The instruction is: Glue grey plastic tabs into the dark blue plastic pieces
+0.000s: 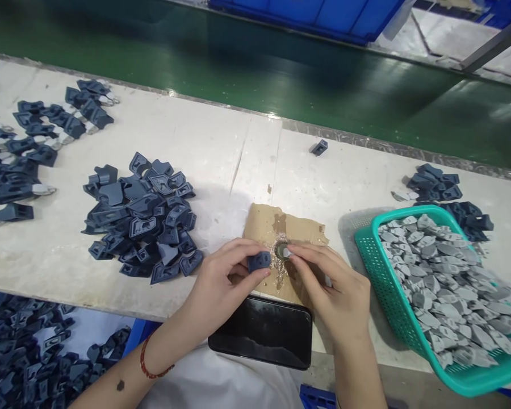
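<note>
A dark blue plastic part (pixel 259 261) is pinched between the thumb and fingers of my left hand (pixel 227 275). In my right hand (pixel 334 284) the fingertips grip a small light grey plastic piece (pixel 287 252). That piece is over a small round dish (pixel 281 249), which sits on a wet, stained sheet of brown cardboard (pixel 255 224); whether the two touch I cannot tell. Just below the cardboard lies a phone (pixel 264 332) with a dark screen. A heap of similar dark blue parts (pixel 142 216) is left of my hands.
On the right stands a green basket (pixel 368 267) filled with light grey pieces (pixel 447 284); more blue parts (pixel 434 183) lie behind it. Blue parts with grey pieces (pixel 55 122) spread at far left. A blue bin (pixel 134 335) is lower left. A green conveyor belt (pixel 221 82) runs behind the table.
</note>
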The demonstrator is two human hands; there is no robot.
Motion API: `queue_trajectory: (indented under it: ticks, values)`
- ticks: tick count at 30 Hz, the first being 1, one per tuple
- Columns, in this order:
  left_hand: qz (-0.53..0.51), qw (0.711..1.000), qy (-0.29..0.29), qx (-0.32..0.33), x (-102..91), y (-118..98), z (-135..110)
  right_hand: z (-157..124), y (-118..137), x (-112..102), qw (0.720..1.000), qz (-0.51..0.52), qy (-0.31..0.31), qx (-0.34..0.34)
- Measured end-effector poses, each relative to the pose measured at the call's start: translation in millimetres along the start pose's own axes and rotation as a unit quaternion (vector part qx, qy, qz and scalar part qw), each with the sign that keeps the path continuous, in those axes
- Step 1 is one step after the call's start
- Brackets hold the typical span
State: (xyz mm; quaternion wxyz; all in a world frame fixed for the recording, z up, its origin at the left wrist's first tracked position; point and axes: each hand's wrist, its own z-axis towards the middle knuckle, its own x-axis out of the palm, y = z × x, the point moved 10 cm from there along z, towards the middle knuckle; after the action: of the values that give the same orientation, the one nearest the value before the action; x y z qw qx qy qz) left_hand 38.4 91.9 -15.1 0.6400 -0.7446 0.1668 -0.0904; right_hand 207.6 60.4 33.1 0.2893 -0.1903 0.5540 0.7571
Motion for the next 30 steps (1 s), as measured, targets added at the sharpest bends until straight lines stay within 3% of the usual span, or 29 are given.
queue_trajectory:
  ticks: [8, 14, 17, 30]
  values:
    - [0.025, 0.999, 0.01, 0.019, 1.5, -0.7, -1.3, -0.7, -3.3, 1.3, 1.0, 0.013, 0.002, 0.019]
    - [0.03, 0.999, 0.011, 0.031, 2.0, -2.6, -2.5, -10.4, -27.1, -15.7, 0.977, 0.124, -0.095, 0.145]
    - [0.046, 0.998, 0.023, 0.039, 4.7, -4.1, -3.5, -12.0, -31.6, -16.6, 0.962, 0.179, -0.114, 0.175]
    - [0.071, 0.994, 0.056, 0.059, 12.6, -8.3, -3.8, -7.3, -14.4, 1.5, 0.958, 0.235, -0.056, 0.153]
